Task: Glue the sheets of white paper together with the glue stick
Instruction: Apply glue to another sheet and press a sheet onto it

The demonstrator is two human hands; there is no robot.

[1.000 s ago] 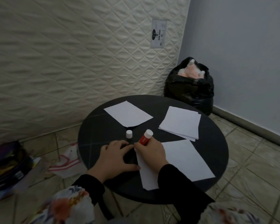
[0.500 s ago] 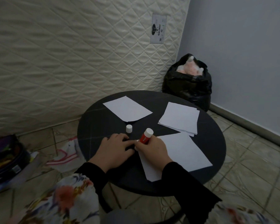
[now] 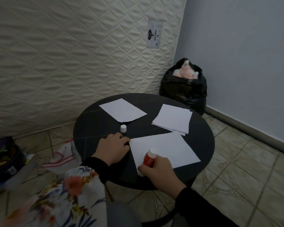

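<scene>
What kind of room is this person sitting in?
Probably a corner of a home, maybe a bedroom or spare room. A quilted cream mattress leans upright against the wall, a full black plastic bag sits on the tiled floor, and the small round black table serves as a craft spot.

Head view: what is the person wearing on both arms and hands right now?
Both hands, left hand and right hand, are bare, with no gloves and no rings or watch visible. Each arm has a long, plain black sleeve reaching the wrist. No markings show on the sleeves.
</scene>
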